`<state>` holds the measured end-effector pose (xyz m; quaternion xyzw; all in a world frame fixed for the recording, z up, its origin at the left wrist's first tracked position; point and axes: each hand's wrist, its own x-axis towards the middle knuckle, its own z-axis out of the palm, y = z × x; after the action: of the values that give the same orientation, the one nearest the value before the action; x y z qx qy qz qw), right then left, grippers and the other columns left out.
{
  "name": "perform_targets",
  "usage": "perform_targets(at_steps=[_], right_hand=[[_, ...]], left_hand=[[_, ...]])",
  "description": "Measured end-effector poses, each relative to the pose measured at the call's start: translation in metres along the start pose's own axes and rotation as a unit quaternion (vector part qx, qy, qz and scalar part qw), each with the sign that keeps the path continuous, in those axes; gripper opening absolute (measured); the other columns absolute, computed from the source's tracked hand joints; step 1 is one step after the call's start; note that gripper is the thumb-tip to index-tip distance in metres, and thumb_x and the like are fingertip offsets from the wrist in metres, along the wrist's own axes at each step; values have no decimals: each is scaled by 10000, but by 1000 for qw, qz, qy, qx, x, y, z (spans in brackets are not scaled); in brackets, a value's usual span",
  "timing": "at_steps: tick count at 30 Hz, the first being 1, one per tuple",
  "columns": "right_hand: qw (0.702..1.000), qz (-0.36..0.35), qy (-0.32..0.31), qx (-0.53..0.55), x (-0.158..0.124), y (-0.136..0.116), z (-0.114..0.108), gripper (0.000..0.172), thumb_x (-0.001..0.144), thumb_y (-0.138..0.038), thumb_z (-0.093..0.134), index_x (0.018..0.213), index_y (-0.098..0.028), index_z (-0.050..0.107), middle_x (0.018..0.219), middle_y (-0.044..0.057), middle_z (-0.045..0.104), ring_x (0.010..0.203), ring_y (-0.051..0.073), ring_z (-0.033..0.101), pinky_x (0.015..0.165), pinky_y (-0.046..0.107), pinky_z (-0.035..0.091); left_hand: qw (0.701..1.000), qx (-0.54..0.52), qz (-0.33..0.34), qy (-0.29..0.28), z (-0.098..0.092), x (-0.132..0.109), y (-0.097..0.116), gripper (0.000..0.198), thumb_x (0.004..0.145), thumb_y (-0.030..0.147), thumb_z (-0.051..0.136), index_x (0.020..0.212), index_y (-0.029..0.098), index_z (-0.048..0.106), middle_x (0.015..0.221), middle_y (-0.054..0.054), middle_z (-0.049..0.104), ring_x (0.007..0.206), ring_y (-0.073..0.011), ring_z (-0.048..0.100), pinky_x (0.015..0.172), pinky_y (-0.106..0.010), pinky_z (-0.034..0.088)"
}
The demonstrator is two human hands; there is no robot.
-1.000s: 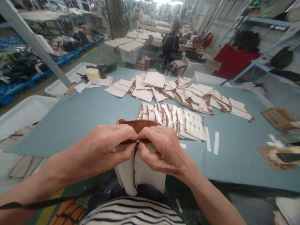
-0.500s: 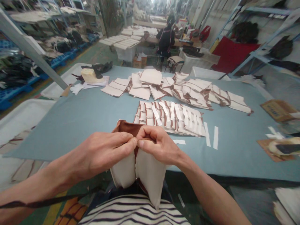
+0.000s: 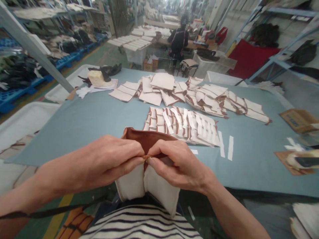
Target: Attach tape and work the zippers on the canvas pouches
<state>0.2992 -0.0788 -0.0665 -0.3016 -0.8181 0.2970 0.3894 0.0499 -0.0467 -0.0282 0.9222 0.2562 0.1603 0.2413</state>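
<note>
Both hands pinch one cream fabric piece (image 3: pixel 152 186) with a brown lining at its top edge, held over the near edge of the blue table (image 3: pixel 87 116). My left hand (image 3: pixel 104 159) grips the brown rim from the left, fingers closed. My right hand (image 3: pixel 179 162) pinches the same rim from the right, thumb meeting the left thumb at the centre seam. The cream halves hang down toward my striped shirt. Just beyond the hands lies a fanned row of cream pieces with white strips (image 3: pixel 184 124).
A larger spread of cream pieces (image 3: pixel 199 93) lies farther back, with loose white strips (image 3: pixel 225 147) at the right. White bins (image 3: pixel 25 119) stand left of the table. A person (image 3: pixel 178 41) works at a far table. Shelving lines both sides; cardboard (image 3: pixel 297 119) sits at the right.
The hands have shifted slightly on the brown rim, the right hand turning lower and spreading it wider. The cream halves hang about as before.
</note>
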Motion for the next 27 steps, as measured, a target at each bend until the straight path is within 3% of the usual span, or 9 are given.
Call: perform_targets(at_steps=[3,5,9,12,16,20,24,27], right_hand=[[997,21,17,77,-6,5,6,94,1006,-211,639,914,-211,652,722,-42,646,551,84,487,539,214,365],[987,60,22,144,-10,9,14,143,1014,-299,661,906,-206,672,674,-49,603,520,86,444,494,216,336],[962,101,33,250,-17,17,31,285,1037,-451,660,903,-200,672,689,-33,606,516,94,428,473,222,323],[958,105,60,258,-17,19,34,283,1063,-440,602,913,-207,656,730,-28,609,577,115,469,553,235,393],[975,125,17,183,-6,15,18,273,1064,-366,491,939,-204,671,854,15,683,741,159,582,726,273,485],[979,134,-49,148,16,10,3,377,1039,-482,629,786,-202,630,701,-12,635,622,123,515,578,236,376],[960,127,-103,228,26,8,5,468,1046,-556,661,744,-203,602,641,-20,633,512,86,407,479,222,290],[962,117,-76,233,21,8,6,455,1054,-530,634,731,-218,563,589,-40,568,476,84,356,451,229,250]], left_hand=[[998,-36,44,16,12,0,2,246,1088,163,500,869,224,594,701,41,613,595,-125,521,587,-261,370],[993,-106,28,41,22,1,3,244,1055,136,525,829,223,558,678,62,584,583,-107,499,588,-233,376],[960,-270,-26,74,41,5,-6,299,1033,210,553,737,213,512,639,63,562,565,-99,495,575,-212,397],[947,-311,-29,81,46,7,-18,333,1041,287,562,720,211,512,632,64,541,557,-101,475,553,-211,388],[977,-189,14,95,37,6,-21,269,1041,180,569,772,199,573,652,79,543,574,-85,488,590,-194,375],[987,-92,49,124,25,4,-15,268,1053,120,573,799,203,587,667,85,569,584,-81,487,606,-190,362],[987,-137,45,69,12,1,-26,259,1086,205,596,829,202,625,715,60,639,647,-99,564,678,-184,421],[979,-204,12,21,3,-4,-47,417,1132,406,537,792,185,637,728,19,654,674,-135,584,676,-215,447]])
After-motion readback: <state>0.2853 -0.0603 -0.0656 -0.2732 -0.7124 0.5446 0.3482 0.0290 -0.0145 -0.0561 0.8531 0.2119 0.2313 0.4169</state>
